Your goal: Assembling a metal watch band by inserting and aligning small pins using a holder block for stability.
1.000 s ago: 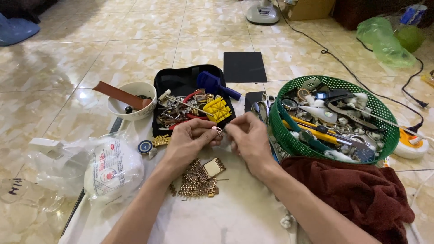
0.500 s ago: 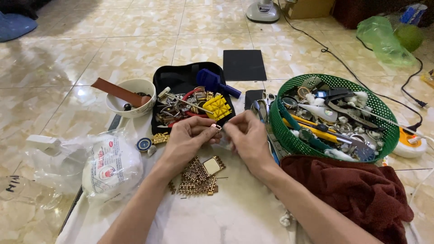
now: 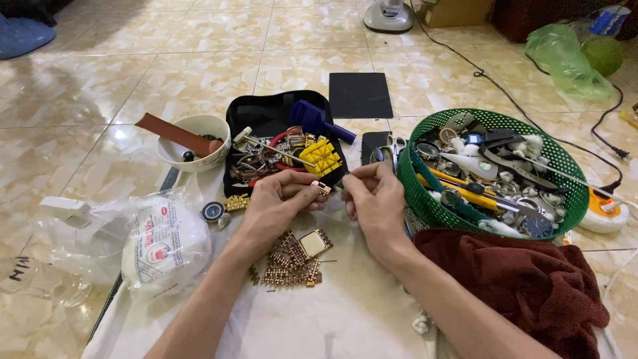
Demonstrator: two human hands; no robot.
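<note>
Tiled floor (image 3: 100, 86), white labelled bag (image 3: 163, 242)

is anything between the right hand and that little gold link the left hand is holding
Nothing visible. The left hand pinches the small gold link at its fingertips, and the right hand faces it across a narrow open gap. The gold watch and bracelet pile lies lower on the white sheet, out of the way.

floor (image 3: 100, 86): shiny tiles | white cloth (image 3: 345, 319) on floor | on cloth: black case (image 3: 266, 116), green basket (image 3: 432, 206), gold watch (image 3: 299, 256), red towel (image 3: 531, 286), white bag (image 3: 163, 242)
</note>
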